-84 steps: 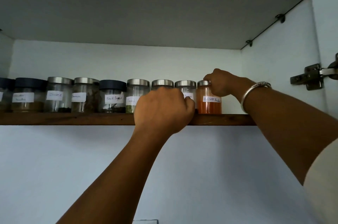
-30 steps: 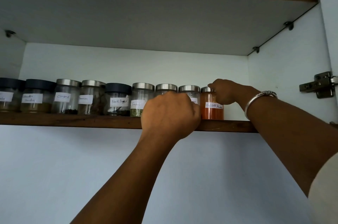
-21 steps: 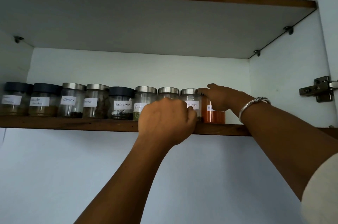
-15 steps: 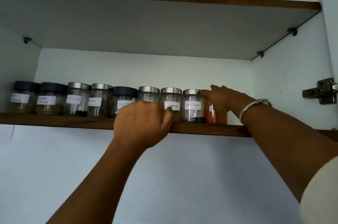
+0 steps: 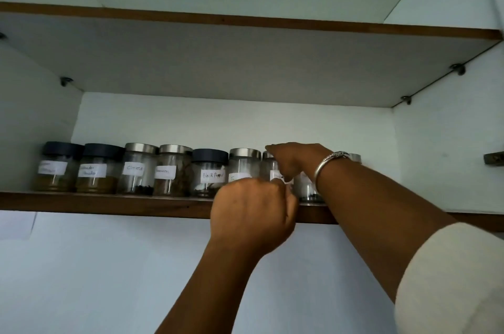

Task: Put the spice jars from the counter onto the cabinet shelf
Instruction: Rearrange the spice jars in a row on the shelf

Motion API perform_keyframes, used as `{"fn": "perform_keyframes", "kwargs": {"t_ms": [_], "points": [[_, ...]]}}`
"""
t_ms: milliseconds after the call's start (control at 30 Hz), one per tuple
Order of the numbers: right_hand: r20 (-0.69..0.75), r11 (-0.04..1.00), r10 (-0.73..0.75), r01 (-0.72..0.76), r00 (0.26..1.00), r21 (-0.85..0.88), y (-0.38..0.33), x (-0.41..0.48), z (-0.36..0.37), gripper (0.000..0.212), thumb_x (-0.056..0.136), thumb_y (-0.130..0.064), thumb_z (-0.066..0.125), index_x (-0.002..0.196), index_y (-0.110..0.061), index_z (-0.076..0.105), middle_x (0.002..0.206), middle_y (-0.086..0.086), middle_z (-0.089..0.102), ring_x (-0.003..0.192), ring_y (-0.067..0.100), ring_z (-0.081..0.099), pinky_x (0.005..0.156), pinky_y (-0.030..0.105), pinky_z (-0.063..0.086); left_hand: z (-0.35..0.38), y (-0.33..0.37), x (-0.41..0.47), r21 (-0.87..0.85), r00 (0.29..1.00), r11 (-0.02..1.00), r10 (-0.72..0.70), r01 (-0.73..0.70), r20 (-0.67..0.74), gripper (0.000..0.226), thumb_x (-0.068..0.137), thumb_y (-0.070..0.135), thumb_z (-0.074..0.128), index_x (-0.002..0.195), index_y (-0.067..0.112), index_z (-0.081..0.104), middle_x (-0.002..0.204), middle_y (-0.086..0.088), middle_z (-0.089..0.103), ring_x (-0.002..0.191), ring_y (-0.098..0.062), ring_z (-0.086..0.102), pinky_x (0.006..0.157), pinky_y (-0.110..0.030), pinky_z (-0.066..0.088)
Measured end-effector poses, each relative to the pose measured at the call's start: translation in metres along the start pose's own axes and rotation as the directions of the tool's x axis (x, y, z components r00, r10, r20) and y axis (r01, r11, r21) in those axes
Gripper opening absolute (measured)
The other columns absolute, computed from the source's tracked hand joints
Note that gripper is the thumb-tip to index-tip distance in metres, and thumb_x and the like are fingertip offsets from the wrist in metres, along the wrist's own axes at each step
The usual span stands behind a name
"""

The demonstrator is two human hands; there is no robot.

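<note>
Head view: row of spice jars sitting along the front of the wooden cabinet shelf, close together, labels facing out. From the left: two dark-lidded jars holding brown powder, a steel-lidded "Cloves" jar, another steel-lidded jar with brown pieces, a dark-lidded "Black Pepper" jar, then a steel-lidded jar with its label partly hidden. Left hand reaching up in front of the shelf edge, fingers curled at the base of the jars just right of the Black Pepper jar; cannot tell whether it is actually gripping one. Right hand reaching in from the right, fingers bent down over the top of a steel-lidded jar, touching its lid; a full grasp is not clear. Silver bangle sitting on the right wrist, white sleeve at lower right. More jars partly hidden behind the right forearm. Upper shelf overhead, door hinge on the right cabinet wall.
</note>
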State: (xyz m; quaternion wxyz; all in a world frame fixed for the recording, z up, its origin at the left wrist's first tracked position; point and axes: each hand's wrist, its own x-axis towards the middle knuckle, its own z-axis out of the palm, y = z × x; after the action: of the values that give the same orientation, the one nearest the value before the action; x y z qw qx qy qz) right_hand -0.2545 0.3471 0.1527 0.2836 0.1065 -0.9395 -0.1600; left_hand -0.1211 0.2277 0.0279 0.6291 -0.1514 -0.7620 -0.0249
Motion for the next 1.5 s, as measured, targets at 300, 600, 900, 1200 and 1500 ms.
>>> {"fn": "perform_keyframes", "kwargs": {"t_ms": [300, 600, 900, 1200, 1500], "points": [[0.037, 0.997, 0.031, -0.028, 0.999, -0.072, -0.007, 0.003, -0.010, 0.071, 0.083, -0.004, 0.050, 0.147, -0.018, 0.023, 0.150, 0.008, 0.030, 0.134, 0.029, 0.036, 0.104, 0.044, 0.039, -0.018, -0.096, -0.021, 0.027, 0.999, 0.999, -0.046, 0.046, -0.009, 0.057, 0.089, 0.045, 0.016, 0.055, 0.020, 0.054, 0.043, 0.007, 0.040, 0.035, -0.014, 0.042, 0.041, -0.022, 0.041], [0.039, 0.999, 0.043, -0.043, 0.998, 0.005, -0.040, 0.007, -0.025, 0.095, 0.079, -0.007, 0.065, 0.149, -0.028, 0.004, 0.157, 0.010, 0.011, 0.142, 0.031, 0.019, 0.109, 0.049, 0.032, -0.023, -0.094, -0.021, 0.061, 0.993, 0.998, -0.017, 0.024, -0.117, 0.048, 0.085, 0.037, 0.032, 0.046, 0.018, 0.052, 0.037, 0.004, 0.045, 0.032, -0.015, 0.028, 0.044, -0.017, 0.017], [0.012, 0.998, 0.047, -0.046, 0.999, -0.053, -0.086, 0.035, -0.031, 0.056, 0.083, -0.009, 0.051, 0.138, -0.014, 0.040, 0.135, 0.011, 0.049, 0.117, 0.030, 0.052, 0.095, 0.044, 0.046, -0.018, -0.097, -0.022, 0.036, 0.984, 0.999, 0.030, -0.024, -0.173, 0.046, 0.084, 0.037, 0.035, 0.046, 0.019, 0.054, 0.039, 0.005, 0.048, 0.032, -0.013, 0.035, 0.048, -0.019, 0.023], [0.037, 0.994, 0.083, -0.085, 0.996, 0.068, -0.082, 0.026, -0.030, 0.063, 0.081, -0.010, 0.049, 0.141, -0.018, 0.030, 0.133, 0.017, 0.042, 0.115, 0.034, 0.049, 0.088, 0.041, 0.047, -0.020, -0.096, -0.022, 0.043, 0.990, 0.999, 0.020, -0.014, -0.140, 0.047, 0.084, 0.037, 0.035, 0.046, 0.019, 0.054, 0.039, 0.005, 0.050, 0.032, -0.012, 0.036, 0.049, -0.019, 0.022], [-0.082, 0.999, -0.016, 0.019, 0.996, 0.033, -0.102, 0.023, -0.035, 0.074, 0.085, -0.011, 0.055, 0.146, -0.012, 0.014, 0.150, 0.014, 0.024, 0.142, 0.035, 0.012, 0.109, 0.048, 0.030, -0.029, -0.134, -0.029, 0.005, 0.998, 1.000, 0.026, -0.026, -0.060, 0.053, 0.090, 0.043, 0.023, 0.051, 0.021, 0.053, 0.041, 0.010, 0.032, 0.032, -0.008, 0.029, 0.042, -0.013, 0.021]]}}
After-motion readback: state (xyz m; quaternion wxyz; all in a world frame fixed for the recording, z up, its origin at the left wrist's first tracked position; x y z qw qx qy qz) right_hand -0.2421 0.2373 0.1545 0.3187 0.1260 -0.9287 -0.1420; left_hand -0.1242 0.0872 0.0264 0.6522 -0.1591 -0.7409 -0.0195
